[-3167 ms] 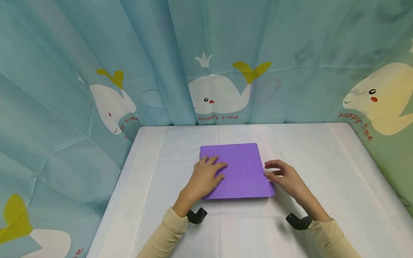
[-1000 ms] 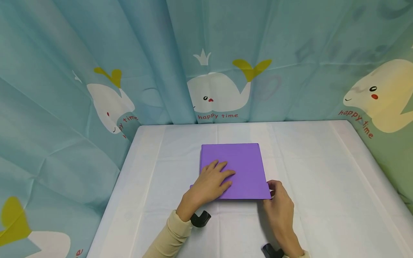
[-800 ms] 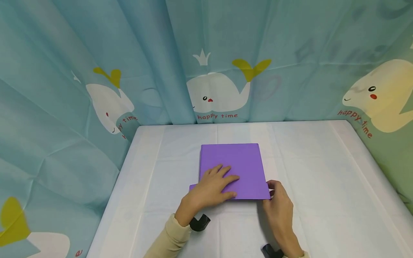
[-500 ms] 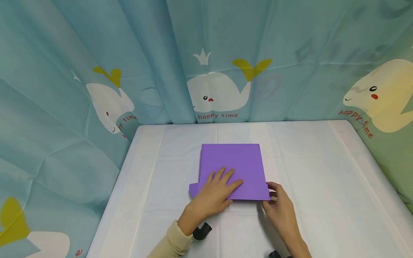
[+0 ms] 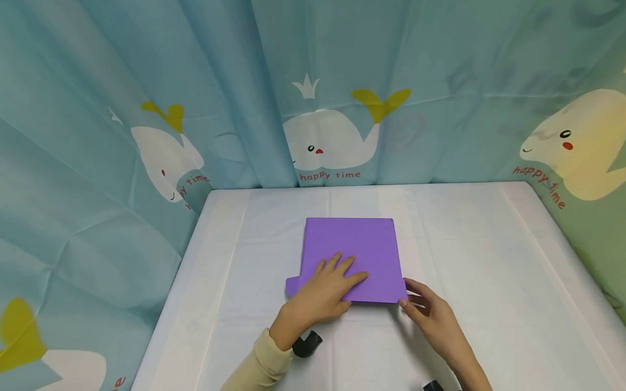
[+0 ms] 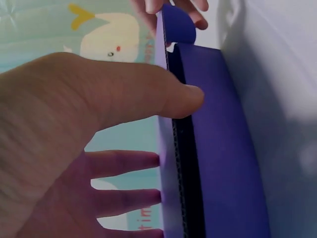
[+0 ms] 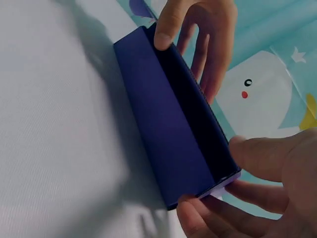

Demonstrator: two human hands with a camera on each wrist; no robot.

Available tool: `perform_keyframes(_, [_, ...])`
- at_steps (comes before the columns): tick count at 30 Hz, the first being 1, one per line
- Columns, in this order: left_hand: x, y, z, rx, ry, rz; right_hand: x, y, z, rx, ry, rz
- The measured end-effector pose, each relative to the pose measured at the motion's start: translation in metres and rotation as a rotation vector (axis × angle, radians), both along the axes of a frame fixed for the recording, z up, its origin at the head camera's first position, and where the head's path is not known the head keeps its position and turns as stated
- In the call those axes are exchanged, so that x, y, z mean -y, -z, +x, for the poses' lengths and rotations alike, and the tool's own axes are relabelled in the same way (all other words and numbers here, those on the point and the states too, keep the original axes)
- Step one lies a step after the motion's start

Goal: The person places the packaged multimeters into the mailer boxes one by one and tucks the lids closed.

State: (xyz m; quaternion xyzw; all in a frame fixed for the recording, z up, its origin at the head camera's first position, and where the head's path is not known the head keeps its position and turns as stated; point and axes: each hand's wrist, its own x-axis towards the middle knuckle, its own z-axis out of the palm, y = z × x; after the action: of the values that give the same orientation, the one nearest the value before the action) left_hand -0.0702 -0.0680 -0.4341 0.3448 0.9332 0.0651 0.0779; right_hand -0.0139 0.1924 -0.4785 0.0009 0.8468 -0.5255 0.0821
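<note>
A purple cardboard box (image 5: 367,244) lies on the table, its near side showing a long dark gap between lid and front panel (image 6: 218,129). My left hand (image 5: 320,293) lies over the box's near left part, fingers spread on the lid and thumb hooked over the near edge at the gap. A small purple flap (image 5: 292,286) sticks out at the left side. At the near right corner my right hand (image 5: 432,317) holds the box, thumb at the lid's corner and fingers along the side. In the left wrist view a curved side flap (image 6: 179,25) stands out by the right hand's fingers.
A white cloth covers the table (image 5: 489,260). Behind it and at both sides hangs a blue-green curtain (image 5: 220,65) printed with whales. A black wrist camera mount (image 5: 307,344) sits at the left wrist, close over the cloth.
My left hand has slid right and nearer, its thumb now at the near edge, which bares the left flap. My right hand has shifted from the right side to the near corner.
</note>
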Motion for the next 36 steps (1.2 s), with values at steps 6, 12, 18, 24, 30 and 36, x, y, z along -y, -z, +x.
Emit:
perform_keyframes(6, [-0.002,-0.006,-0.004,0.031,0.013,-0.007,0.002,-0.006,-0.001,0.057,0.039,0.014])
perform_keyframes(12, [-0.004,-0.011,-0.007,0.045,0.009,-0.026,0.005,-0.012,-0.003,0.134,0.064,-0.032])
perform_keyframes(18, [-0.005,-0.010,-0.007,0.023,0.009,-0.033,0.009,-0.010,-0.001,0.193,0.122,-0.070])
perform_keyframes(24, [-0.005,-0.003,-0.003,-0.037,0.016,-0.042,0.011,-0.003,0.000,0.199,0.172,-0.117])
perform_keyframes(30, [-0.004,0.003,0.001,-0.052,-0.002,-0.021,0.012,0.003,0.000,0.188,0.210,-0.176])
perform_keyframes(36, [-0.003,0.011,0.004,-0.103,-0.004,0.001,0.014,0.006,0.001,0.172,0.244,-0.200])
